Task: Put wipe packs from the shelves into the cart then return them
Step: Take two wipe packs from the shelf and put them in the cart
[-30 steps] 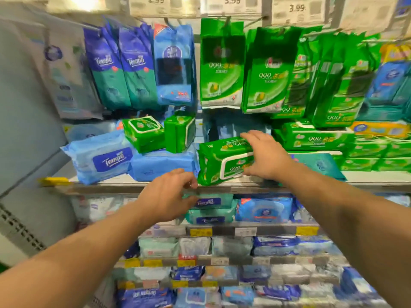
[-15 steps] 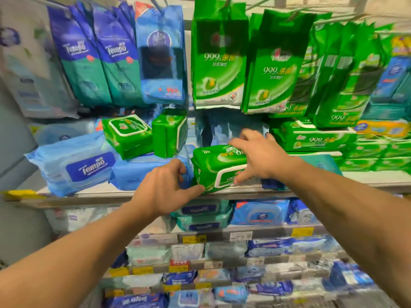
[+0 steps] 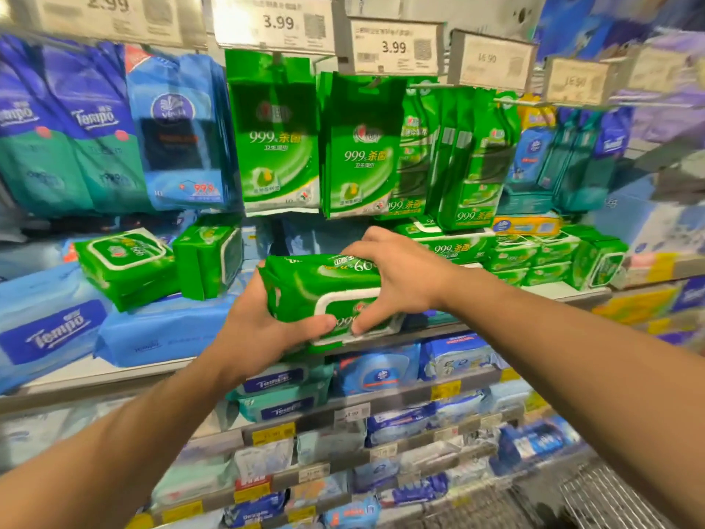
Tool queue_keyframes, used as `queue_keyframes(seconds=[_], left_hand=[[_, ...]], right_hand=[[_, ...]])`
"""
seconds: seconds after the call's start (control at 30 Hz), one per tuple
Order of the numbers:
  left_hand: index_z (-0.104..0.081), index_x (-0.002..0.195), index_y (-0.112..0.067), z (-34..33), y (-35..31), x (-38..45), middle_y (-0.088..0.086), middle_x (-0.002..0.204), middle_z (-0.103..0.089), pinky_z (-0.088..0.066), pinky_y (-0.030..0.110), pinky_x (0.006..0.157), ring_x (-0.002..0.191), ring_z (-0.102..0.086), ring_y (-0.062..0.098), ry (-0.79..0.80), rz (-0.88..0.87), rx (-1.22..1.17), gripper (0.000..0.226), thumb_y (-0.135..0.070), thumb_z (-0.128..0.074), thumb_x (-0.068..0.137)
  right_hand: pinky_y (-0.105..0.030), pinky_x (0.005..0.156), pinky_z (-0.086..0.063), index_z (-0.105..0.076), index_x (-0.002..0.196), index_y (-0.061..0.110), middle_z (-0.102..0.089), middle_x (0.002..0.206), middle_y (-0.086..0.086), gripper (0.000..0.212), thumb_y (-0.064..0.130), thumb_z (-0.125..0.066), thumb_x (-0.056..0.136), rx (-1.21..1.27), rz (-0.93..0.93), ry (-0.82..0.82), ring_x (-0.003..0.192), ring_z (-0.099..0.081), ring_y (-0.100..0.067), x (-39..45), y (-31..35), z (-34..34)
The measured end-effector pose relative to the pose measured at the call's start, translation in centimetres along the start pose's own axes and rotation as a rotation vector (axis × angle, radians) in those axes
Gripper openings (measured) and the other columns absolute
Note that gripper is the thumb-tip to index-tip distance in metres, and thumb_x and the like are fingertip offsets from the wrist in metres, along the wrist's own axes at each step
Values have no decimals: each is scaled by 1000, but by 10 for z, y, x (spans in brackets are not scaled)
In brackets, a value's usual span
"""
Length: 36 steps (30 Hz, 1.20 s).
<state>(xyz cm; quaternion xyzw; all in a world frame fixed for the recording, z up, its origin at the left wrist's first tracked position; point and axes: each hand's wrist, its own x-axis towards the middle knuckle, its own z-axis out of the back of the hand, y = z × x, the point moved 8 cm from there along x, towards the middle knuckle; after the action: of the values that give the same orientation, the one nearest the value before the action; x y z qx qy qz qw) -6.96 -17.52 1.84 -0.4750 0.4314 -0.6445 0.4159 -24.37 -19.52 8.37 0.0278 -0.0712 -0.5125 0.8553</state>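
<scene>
A large green wipe pack (image 3: 309,288) with a white-rimmed lid sits at the front edge of the upper shelf (image 3: 114,370), slightly tilted. My left hand (image 3: 263,322) grips its left end and underside, thumb on the front. My right hand (image 3: 396,280) clasps its top and right side, thumb pressed near the lid. The pack's right part is hidden under my right hand. A corner of the metal cart (image 3: 602,494) shows at the bottom right.
Two more green packs (image 3: 126,265) lie left on blue Tempo packs (image 3: 53,330). Green pouches (image 3: 278,139) hang above, under price tags (image 3: 274,24). Green packs (image 3: 534,253) are stacked right. Lower shelves hold several blue and white packs (image 3: 377,376).
My left hand has risen from below the shelf edge and closed on the pack's left end. Both hands now hold the pack, which has shifted toward the shelf's front edge.
</scene>
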Motion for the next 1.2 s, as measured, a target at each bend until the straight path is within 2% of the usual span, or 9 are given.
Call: queue_keyframes(seconds=[0.1, 0.17, 0.27, 0.37, 0.57, 0.7, 0.77, 0.93, 1.2], left_hand=[[-61, 123, -12, -16, 8, -2, 7, 112, -77, -61, 39, 84, 104, -74, 31, 53, 73, -186, 66, -16, -87, 62], [-65, 115, -15, -21, 20, -7, 7, 106, -79, -62, 33, 77, 98, -75, 30, 40, 114, -244, 68, -23, -93, 53], [-67, 107, -16, -23, 40, -13, 8, 101, -79, -63, 35, 73, 89, -77, 28, -2, 204, -303, 99, -49, -100, 20], [-68, 110, -10, -26, 49, -15, 16, 104, -78, -64, 39, 72, 88, -77, 34, 15, 246, -363, 107, -49, -101, 17], [-64, 122, -1, -19, 52, -11, 24, 110, -74, -62, 41, 69, 92, -75, 40, 27, 279, -434, 111, -40, -103, 25], [-64, 123, -2, -10, 51, -5, 22, 108, -76, -62, 37, 66, 88, -76, 35, -16, 264, -471, 111, -41, -102, 27], [-63, 125, -3, -5, 51, -4, 22, 110, -75, -62, 39, 68, 91, -76, 36, -37, 260, -475, 110, -42, -101, 29], [-65, 125, -7, 3, 53, -4, 23, 113, -74, -62, 42, 70, 95, -74, 41, -27, 262, -490, 103, -42, -100, 36], [-67, 121, -7, 1, 45, -5, 24, 108, -75, -63, 42, 67, 90, -75, 40, -33, 292, -477, 103, -43, -101, 31]], right_hand=[[-28, 101, -48, -63, 132, 28, -66, 124, 4, 78, 66, -81, 66, 273, -84, -2, 110, -61, -8, -20, -22, 7], [-32, 98, -52, -75, 106, 28, -76, 108, 3, 50, 68, -66, 78, 497, -200, -192, 103, -69, -14, -30, -59, 20], [-34, 83, -52, -73, 81, 17, -75, 85, -9, 34, 49, -64, 88, 449, -493, -398, 90, -70, -27, -49, -136, 20], [-32, 76, -48, -72, 85, 11, -73, 87, -9, 21, 32, -72, 86, 340, -767, -290, 95, -69, -31, -67, -193, -12], [-33, 72, -47, -68, 109, 5, -70, 109, -12, 74, 54, -92, 59, 546, -1014, -149, 98, -67, -31, -72, -228, -76], [-37, 81, -59, -67, 114, 7, -74, 109, -11, 127, 61, -94, 1, 736, -1006, -180, 95, -72, -28, -59, -246, -98], [-45, 88, -60, -64, 120, 5, -73, 114, -13, 143, 59, -93, -9, 817, -988, -179, 98, -71, -30, -54, -254, -103], [-54, 105, -50, -26, 156, 11, -47, 152, -15, 153, 44, -103, 28, 857, -952, -150, 128, -56, -38, -53, -220, -68], [-50, 113, -42, -36, 153, 9, -42, 156, -18, 119, 32, -99, 54, 726, -901, -73, 137, -47, -39, -60, -196, -37]])
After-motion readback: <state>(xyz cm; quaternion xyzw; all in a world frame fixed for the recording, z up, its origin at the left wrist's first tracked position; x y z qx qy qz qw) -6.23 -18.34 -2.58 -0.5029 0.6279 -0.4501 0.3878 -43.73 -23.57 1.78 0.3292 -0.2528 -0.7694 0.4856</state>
